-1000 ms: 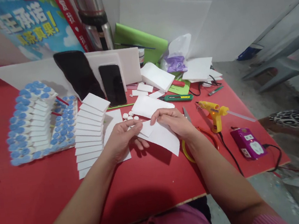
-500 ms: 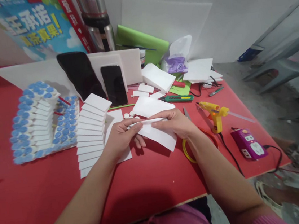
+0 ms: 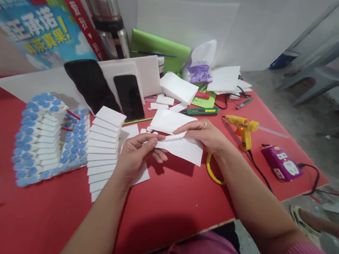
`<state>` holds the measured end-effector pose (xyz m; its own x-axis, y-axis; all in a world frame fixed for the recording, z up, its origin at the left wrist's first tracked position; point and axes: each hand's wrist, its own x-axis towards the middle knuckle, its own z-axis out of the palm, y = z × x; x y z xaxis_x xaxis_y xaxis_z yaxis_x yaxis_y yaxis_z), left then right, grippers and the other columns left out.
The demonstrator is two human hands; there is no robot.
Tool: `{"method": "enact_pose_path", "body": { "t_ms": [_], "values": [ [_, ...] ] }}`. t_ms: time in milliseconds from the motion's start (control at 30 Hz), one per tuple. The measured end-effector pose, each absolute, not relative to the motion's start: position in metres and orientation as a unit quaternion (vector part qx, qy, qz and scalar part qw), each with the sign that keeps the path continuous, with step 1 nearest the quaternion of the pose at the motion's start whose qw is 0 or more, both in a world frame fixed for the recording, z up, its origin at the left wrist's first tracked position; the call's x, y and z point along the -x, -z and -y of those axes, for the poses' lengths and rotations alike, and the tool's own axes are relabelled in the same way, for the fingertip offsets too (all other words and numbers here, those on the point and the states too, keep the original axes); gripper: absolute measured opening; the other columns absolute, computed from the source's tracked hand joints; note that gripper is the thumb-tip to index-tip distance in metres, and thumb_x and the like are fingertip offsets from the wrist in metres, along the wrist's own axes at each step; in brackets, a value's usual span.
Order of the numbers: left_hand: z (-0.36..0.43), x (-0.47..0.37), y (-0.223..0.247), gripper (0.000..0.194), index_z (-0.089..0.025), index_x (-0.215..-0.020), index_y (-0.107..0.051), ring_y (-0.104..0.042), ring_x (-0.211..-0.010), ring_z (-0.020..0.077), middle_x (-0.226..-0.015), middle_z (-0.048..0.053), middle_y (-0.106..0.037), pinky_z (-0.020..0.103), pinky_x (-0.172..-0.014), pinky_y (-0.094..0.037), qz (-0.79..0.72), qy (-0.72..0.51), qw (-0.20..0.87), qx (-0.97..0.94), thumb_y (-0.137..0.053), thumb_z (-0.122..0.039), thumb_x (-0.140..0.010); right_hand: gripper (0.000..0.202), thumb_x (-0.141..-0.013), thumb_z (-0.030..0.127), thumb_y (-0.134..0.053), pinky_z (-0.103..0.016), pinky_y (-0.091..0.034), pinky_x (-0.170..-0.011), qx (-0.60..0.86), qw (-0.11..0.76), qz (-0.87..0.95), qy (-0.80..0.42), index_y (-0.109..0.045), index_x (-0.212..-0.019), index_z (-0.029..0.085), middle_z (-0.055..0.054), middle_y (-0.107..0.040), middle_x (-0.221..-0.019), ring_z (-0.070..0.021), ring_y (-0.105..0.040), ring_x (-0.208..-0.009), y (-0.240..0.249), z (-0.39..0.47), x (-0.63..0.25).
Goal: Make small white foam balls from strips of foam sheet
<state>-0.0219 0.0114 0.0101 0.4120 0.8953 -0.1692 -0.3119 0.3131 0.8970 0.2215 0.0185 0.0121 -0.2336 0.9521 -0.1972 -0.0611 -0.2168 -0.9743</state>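
Between my two hands is a sheet of white paper [image 3: 182, 149], its far edge rolled or folded into a narrow strip. My left hand [image 3: 138, 153] pinches the left end of that strip between thumb and fingers. At the other end, my right hand [image 3: 204, 135] grips the strip, thumb on the near side. The loose part of the sheet hangs toward me above the red table [image 3: 173, 209]. Just beyond lie another white sheet [image 3: 170, 120] and a few small white rolls [image 3: 144, 131], partly hidden by my hands.
Left stand fanned white steps [image 3: 103, 155] and a model with blue-ended rolls [image 3: 33, 148]. Two phones [image 3: 129, 97] lean at the back. A green utility knife [image 3: 201, 111], yellow-handled scissors [image 3: 213, 171], a glue gun [image 3: 244, 128] and a purple power box [image 3: 281, 162] lie rightward.
My right hand has slid slightly right along the strip, its fingers now more bent over the end. My left fingers have shifted a little, and the sheet's loose corner has moved right.
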Motion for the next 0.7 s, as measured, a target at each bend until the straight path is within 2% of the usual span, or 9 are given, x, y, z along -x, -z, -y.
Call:
{"method": "enact_pose_path", "body": {
  "t_ms": [67,133,200,267,333,400,467,533,700],
  "values": [
    [-0.012,0.022,-0.01,0.033,-0.01,-0.101,-0.079,-0.075,-0.054,0.0198,-0.062,0.008,-0.076,0.023,-0.051,-0.059,-0.356,-0.416,0.725,-0.419,-0.087,-0.036,-0.082,0.023,-0.073,0.025,-0.074,-0.025,-0.033,-0.051,0.491,0.418,0.46,-0.611,-0.086,-0.091,0.021,0.002,-0.067,-0.062,-0.0101,-0.047,-0.053,-0.013,-0.019,-0.222],
    [-0.012,0.023,-0.008,0.033,-0.01,-0.107,-0.077,-0.075,-0.054,0.0194,-0.061,0.008,-0.076,0.023,-0.052,-0.059,-0.354,-0.415,0.722,-0.424,-0.084,-0.034,-0.085,0.021,-0.076,0.028,-0.071,-0.025,-0.033,-0.05,0.509,0.462,0.445,-0.575,-0.084,-0.09,0.019,0.002,-0.064,-0.06,-0.0103,-0.046,-0.051,-0.013,-0.021,-0.225],
    [-0.014,0.025,-0.006,0.035,-0.01,-0.114,-0.075,-0.075,-0.053,0.0188,-0.062,0.008,-0.076,0.022,-0.053,-0.059,-0.351,-0.413,0.722,-0.43,-0.081,-0.032,-0.088,0.022,-0.081,0.034,-0.07,-0.026,-0.039,-0.053,0.516,0.512,0.437,-0.53,-0.082,-0.091,0.018,-0.002,-0.07,-0.067,-0.0128,-0.056,-0.056,-0.012,-0.023,-0.228],
    [-0.014,0.027,-0.004,0.038,-0.009,-0.12,-0.072,-0.074,-0.053,0.0184,-0.066,0.009,-0.078,0.022,-0.052,-0.059,-0.349,-0.399,0.724,-0.441,-0.079,-0.032,-0.09,0.033,-0.089,0.047,-0.068,-0.028,-0.049,-0.063,0.507,0.525,0.446,-0.519,-0.079,-0.101,0.018,-0.007,-0.078,-0.082,-0.0172,-0.068,-0.068,-0.014,-0.023,-0.229],
    [-0.014,0.028,-0.003,0.04,-0.009,-0.124,-0.07,-0.074,-0.052,0.0182,-0.069,0.01,-0.079,0.022,-0.051,-0.059,-0.348,-0.376,0.726,-0.459,-0.076,-0.034,-0.093,0.046,-0.093,0.059,-0.064,-0.032,-0.053,-0.077,0.488,0.486,0.482,-0.542,-0.077,-0.112,0.019,-0.009,-0.081,-0.094,-0.0211,-0.074,-0.084,-0.016,-0.022,-0.228],
    [-0.014,0.028,-0.003,0.043,-0.009,-0.129,-0.068,-0.074,-0.053,0.0182,-0.067,0.009,-0.079,0.022,-0.052,-0.059,-0.351,-0.354,0.721,-0.481,-0.074,-0.035,-0.095,0.05,-0.093,0.064,-0.065,-0.033,-0.052,-0.085,0.483,0.403,0.544,-0.555,-0.079,-0.113,0.021,-0.009,-0.081,-0.101,-0.0224,-0.073,-0.095,-0.018,-0.019,-0.225],
    [-0.013,0.028,-0.004,0.045,-0.01,-0.132,-0.067,-0.075,-0.054,0.0185,-0.066,0.008,-0.078,0.023,-0.053,-0.06,-0.357,-0.339,0.712,-0.5,-0.072,-0.035,-0.096,0.045,-0.09,0.064,-0.07,-0.031,-0.05,-0.081,0.492,0.325,0.595,-0.546,-0.083,-0.105,0.022,-0.006,-0.08,-0.099,-0.0216,-0.07,-0.094,-0.02,-0.016,-0.221],
    [-0.013,0.027,-0.006,0.046,-0.01,-0.133,-0.066,-0.076,-0.056,0.0191,-0.068,0.008,-0.079,0.023,-0.055,-0.06,-0.362,-0.329,0.705,-0.514,-0.072,-0.036,-0.096,0.039,-0.087,0.06,-0.076,-0.029,-0.047,-0.074,0.499,0.284,0.61,-0.547,-0.084,-0.096,0.023,-0.004,-0.079,-0.093,-0.02,-0.067,-0.088,-0.019,-0.014,-0.217],
    [-0.014,0.025,-0.005,0.051,-0.009,-0.132,-0.068,-0.077,-0.06,0.0216,-0.075,0.011,-0.081,0.027,-0.056,-0.062,-0.368,-0.323,0.699,-0.521,-0.073,-0.043,-0.095,0.024,-0.079,0.045,-0.086,-0.026,-0.046,-0.067,0.521,0.309,0.577,-0.548,-0.084,-0.087,0.022,-0.001,-0.076,-0.083,-0.0157,-0.063,-0.076,-0.016,-0.014,-0.216]
  ]
}}
